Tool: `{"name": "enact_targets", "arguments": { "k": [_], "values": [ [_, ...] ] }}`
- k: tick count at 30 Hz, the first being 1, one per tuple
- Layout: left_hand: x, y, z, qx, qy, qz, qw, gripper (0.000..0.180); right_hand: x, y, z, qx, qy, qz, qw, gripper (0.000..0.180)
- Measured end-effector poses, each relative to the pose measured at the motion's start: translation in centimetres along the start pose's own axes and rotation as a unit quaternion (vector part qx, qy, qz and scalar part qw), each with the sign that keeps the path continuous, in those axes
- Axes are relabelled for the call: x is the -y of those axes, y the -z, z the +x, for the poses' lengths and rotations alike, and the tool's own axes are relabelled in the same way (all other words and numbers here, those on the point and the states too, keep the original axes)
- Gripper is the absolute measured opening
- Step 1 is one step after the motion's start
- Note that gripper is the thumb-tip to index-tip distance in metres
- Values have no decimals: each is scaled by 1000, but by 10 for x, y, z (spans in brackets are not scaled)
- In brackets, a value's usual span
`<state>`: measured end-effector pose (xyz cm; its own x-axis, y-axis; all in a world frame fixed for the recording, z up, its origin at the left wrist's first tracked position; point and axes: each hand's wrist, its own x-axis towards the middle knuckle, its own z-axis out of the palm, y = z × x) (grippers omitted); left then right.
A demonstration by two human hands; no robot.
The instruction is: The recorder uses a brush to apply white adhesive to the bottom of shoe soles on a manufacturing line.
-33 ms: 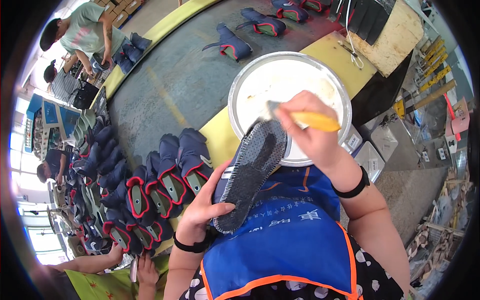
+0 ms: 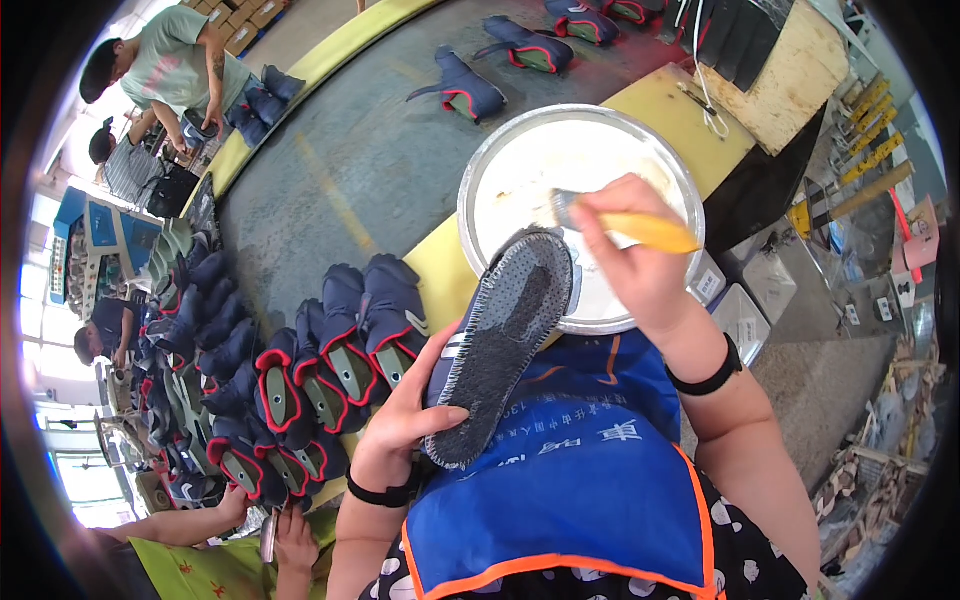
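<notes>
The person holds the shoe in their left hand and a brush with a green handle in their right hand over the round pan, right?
Not quite: the head view shows the brush handle is yellow, not green. The left hand does hold the shoe, and the right hand holds the brush over the round pan.

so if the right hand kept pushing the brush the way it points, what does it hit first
The right hand aims the yellow-handled brush leftward; its bristles look already down in the white glue of the metal basin. Past that, likely the basin's left wall, though depth is unclear.

brush (image 2: 640, 228) bristles blurry, its middle hidden inside the right hand (image 2: 630, 262), shoe (image 2: 505, 340) top hidden behind its sole, far workers too small to make out
</notes>
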<state>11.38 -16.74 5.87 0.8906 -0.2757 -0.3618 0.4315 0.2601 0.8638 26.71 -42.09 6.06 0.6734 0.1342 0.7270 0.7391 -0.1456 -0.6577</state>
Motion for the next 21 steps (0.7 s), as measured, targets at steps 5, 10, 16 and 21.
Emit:
{"name": "enact_targets", "arguments": {
  "k": [5, 10, 16, 21],
  "values": [
    [-27, 3, -4, -87, -17, -132, 987, 98, -33, 34, -26, -145, -143, 42, 978, 9],
    [-82, 40, 38, -49, -23, -212, 976, 63, -60, 46, -60, -178, -215, 25, 960, 11],
    [-116, 124, 197, -228, 54, -147, 961, 40, -73, 43, -82, -195, -279, 75, 937, 12],
    [-98, 177, 316, -285, 58, -88, 953, 66, -72, 47, -84, -201, -273, 79, 938, 13]
  ]
}}
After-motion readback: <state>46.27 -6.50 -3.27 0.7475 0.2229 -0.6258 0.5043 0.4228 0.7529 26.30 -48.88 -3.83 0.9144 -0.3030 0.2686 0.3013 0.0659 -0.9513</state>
